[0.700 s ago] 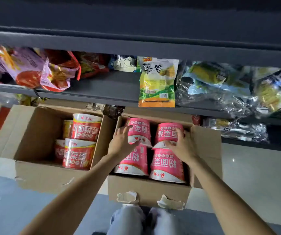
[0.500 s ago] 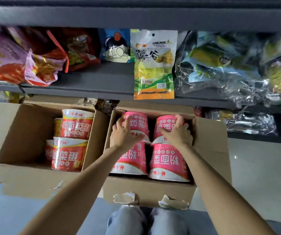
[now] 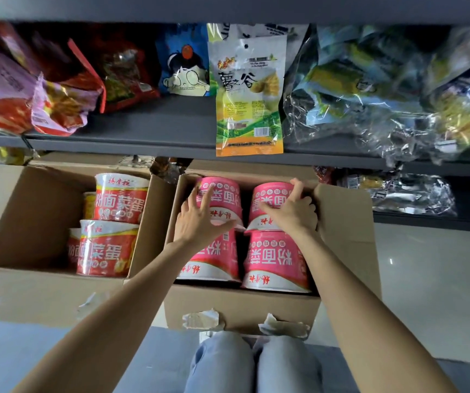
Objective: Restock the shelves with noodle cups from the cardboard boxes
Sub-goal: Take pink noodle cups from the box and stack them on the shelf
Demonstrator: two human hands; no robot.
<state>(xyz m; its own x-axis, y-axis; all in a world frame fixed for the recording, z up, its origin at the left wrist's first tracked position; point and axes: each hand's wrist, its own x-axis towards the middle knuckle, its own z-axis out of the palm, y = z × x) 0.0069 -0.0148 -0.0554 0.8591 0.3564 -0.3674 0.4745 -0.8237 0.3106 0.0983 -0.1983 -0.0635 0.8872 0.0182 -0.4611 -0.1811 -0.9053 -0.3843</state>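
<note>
- Now, your left hand [image 3: 199,222] spreads loosely over one pink noodle cup [image 3: 219,197].
- Your right hand [image 3: 291,211] curls around its neighbour [image 3: 270,195]; lift both straight upward.

shop | grey shelf [image 3: 171,129] w/ snack bags [image 3: 247,89] | stock boxes [image 3: 341,222] of noodle cups [image 3: 120,205]

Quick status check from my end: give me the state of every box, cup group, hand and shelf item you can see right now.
Right box: open, four pink cups showing.
Left box: open, partly emptied.
Far pink cups: lying on their sides, a hand on each.
Near pink cups: on their sides, untouched.
Red cups: on their sides, untouched.
Left hand: fingers spread over a cup.
Right hand: curled around a cup.
Green snack bag: overhanging the shelf edge.
</note>
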